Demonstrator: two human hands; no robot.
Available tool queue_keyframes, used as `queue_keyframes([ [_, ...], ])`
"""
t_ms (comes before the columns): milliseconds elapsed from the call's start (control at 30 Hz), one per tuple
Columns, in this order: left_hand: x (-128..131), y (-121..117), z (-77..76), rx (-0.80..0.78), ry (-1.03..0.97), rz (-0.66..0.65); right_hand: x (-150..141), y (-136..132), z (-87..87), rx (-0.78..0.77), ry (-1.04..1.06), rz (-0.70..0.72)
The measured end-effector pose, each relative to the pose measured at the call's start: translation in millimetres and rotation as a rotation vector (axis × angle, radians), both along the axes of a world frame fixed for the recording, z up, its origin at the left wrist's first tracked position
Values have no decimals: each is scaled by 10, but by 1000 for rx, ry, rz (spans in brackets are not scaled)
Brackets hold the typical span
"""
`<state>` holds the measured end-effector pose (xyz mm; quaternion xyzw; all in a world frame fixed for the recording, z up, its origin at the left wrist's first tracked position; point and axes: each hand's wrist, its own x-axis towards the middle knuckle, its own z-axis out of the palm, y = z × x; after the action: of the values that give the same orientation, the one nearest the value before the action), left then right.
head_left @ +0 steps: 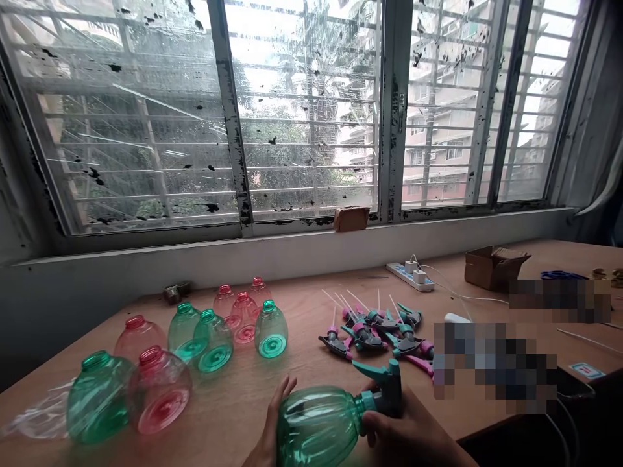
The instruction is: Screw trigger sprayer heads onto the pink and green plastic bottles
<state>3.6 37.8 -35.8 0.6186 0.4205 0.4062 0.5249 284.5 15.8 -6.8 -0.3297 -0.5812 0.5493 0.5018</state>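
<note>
A clear green spray bottle (318,421) lies tilted on its side in the air between my hands, its neck pointing right. My left hand (272,421) grips the bottle's body from the left, mostly behind it. At the neck, my right hand (403,421) is closed around the grey and teal trigger sprayer head (384,386), which sits on the bottle's mouth. Whether the collar is fully threaded cannot be seen. Beyond my right hand lies a pile of loose trigger sprayer heads (365,334) in pink, teal and grey, with white dip tubes sticking up.
Several open green bottles (214,340) and pink bottles (160,389) stand at the left of the wooden table. Clear plastic bags (43,415) lie at the left edge. A power strip (411,277), its cable and a cardboard box (494,267) are at the back right, below the window.
</note>
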Motion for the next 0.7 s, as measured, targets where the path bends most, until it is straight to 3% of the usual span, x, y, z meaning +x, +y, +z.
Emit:
queue_keyframes([
  [233, -104, -185, 167, 266, 99, -115, 0, -1, 1, -4, 12, -5],
  [467, -16, 7, -10, -49, -39, -14, 5, 3, 22, 3, 24, -11],
  [700, -97, -194, 209, 175, 61, -157, 16, -3, 15, 0, 33, 18],
])
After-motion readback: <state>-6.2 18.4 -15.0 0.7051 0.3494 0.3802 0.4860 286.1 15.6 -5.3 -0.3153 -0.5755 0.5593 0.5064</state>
